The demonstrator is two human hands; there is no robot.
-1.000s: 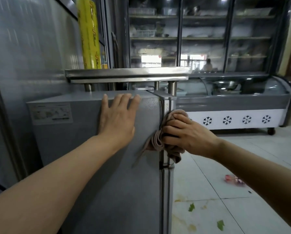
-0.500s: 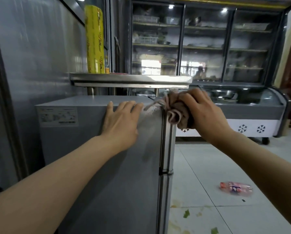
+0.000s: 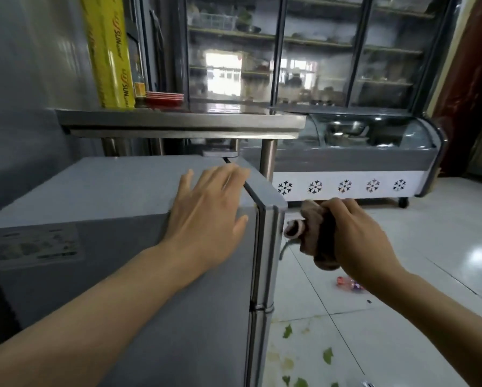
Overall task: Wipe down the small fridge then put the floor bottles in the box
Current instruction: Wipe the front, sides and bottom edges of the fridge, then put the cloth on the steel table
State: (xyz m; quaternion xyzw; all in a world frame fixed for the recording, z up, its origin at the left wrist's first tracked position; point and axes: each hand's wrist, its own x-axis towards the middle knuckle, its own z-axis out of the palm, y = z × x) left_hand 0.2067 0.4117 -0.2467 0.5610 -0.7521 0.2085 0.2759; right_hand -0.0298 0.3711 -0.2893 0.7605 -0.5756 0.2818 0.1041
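The small grey fridge (image 3: 117, 191) stands at the left, its door edge facing right. My left hand (image 3: 209, 202) rests flat with straight fingers on the fridge's top front corner. My right hand (image 3: 354, 236) grips a bunched brownish cloth (image 3: 309, 233) just right of the door edge, apart from the fridge. A pink-labelled bottle (image 3: 349, 282) lies on the white tiled floor, partly hidden behind my right forearm.
A steel table (image 3: 178, 121) overhangs the fridge, carrying a yellow film roll (image 3: 108, 51) and red trays (image 3: 164, 97). A chest freezer (image 3: 346, 174) with snowflake marks and a glass display cabinet (image 3: 304, 51) stand behind. Green leaf scraps (image 3: 328, 356) and stains lie on the floor.
My right hand with the cloth has come down from the fridge's top corner and moved right, off the door edge. The view has risen above the fridge top. My left hand stays put.
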